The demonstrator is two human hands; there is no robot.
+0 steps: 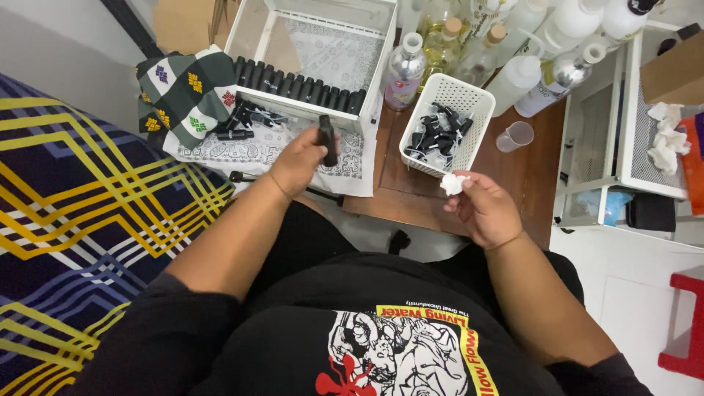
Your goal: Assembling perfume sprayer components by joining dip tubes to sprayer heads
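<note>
Dark blue blanket with yellow and white crossing lines [81, 191], far left. Green, white and black checked cloth [187, 92], folded beside a white wire basket [323, 103] lined with a row of small black bottles [297, 86]. Left hand [297, 160]: grip closed around one slim black bottle [327, 139], upright above a white patterned cloth [249, 150]. Small white perforated plastic basket [447, 125] of black caps on the wooden bench [396, 183]. Right hand [484, 209]: fingertips pinch a crumpled white tissue [452, 183].

Bottles [469, 51] crowd basket [469, 99]; floor seemingly free.

Clear and white labelled bottles [513, 44] clustered at the top behind the white basket [469, 95]; brown cardboard box [671, 70] far right
</note>
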